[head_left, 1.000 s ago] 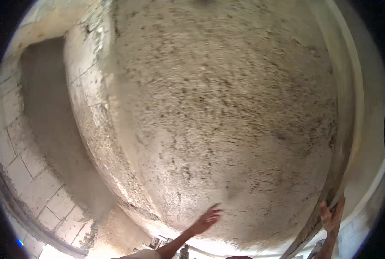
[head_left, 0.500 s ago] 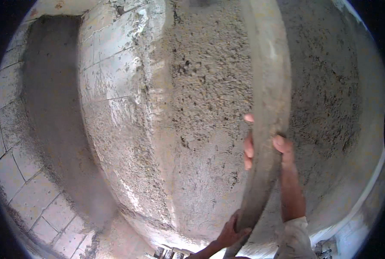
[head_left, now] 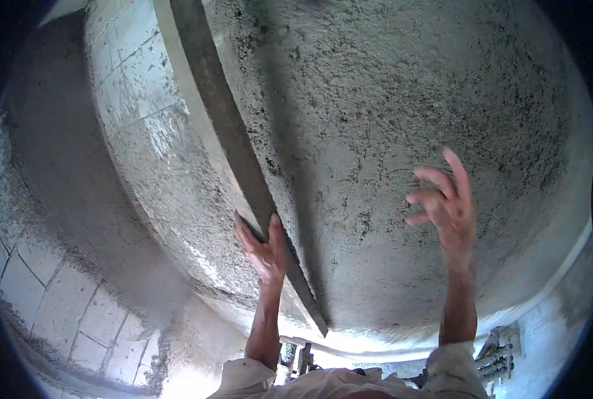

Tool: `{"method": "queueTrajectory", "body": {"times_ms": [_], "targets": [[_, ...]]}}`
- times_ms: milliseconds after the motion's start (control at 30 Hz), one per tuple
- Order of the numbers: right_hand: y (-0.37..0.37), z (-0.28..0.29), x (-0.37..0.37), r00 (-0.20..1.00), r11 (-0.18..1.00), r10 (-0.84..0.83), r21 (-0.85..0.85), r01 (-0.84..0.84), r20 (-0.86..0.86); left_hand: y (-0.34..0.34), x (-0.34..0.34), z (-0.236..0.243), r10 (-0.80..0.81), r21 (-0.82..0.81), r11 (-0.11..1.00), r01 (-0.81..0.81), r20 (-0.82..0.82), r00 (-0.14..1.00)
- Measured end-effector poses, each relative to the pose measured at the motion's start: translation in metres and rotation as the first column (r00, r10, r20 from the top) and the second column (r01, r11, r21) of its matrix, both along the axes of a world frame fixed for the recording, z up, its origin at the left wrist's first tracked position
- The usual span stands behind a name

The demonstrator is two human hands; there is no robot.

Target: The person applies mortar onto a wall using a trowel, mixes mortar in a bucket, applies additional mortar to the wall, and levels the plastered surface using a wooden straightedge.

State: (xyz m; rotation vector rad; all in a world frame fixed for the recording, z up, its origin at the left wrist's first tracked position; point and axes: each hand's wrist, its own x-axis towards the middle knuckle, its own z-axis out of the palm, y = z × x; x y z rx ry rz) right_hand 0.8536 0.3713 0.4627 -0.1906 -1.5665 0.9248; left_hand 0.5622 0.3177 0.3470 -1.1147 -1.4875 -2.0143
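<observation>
A long, grey, mortar-smeared straightedge [head_left: 227,126] leans across the left-centre of the wall. It runs from the upper left down to a tip near the wall's foot. Around its lower part my left hand [head_left: 263,253] is closed, thumb on the right side and fingers on the left. My right hand [head_left: 451,206] is apart from the straightedge, with nothing in it. Its fingers are spread and partly bent before the rough wet mortar [head_left: 389,126] that covers the middle and right of the wall.
Left of the straightedge lies a strip of pale blockwork [head_left: 131,66] with mortar streaks. Farther left are a smooth dark grey plastered band [head_left: 57,133] and more bare blocks [head_left: 50,282]. Dark, rod-like objects [head_left: 496,359] lie at the lower right.
The straightedge has moved left and now slants. My right hand has let go of it and spread its fingers. My left hand has moved up and left, still holding it.
</observation>
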Motion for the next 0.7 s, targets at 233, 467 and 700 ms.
{"method": "queueTrajectory", "body": {"times_ms": [233,467,700], "targets": [[0.002,-0.058,0.087,0.91,0.912,-0.41,-0.047,0.408,-0.059,0.052,-0.015,-0.026,0.41,-0.192,0.888,-0.419,-0.086,0.908],[0.015,-0.112,0.139,0.748,0.735,-0.664,-0.181,0.653,-0.002,0.058,-0.008,-0.007,0.375,-0.183,0.906,-0.382,-0.076,0.924],[0.059,-0.114,0.087,0.871,0.874,-0.476,-0.179,0.452,-0.123,0.063,-0.002,0.201,0.502,0.025,0.842,-0.539,-0.403,0.766]]}}
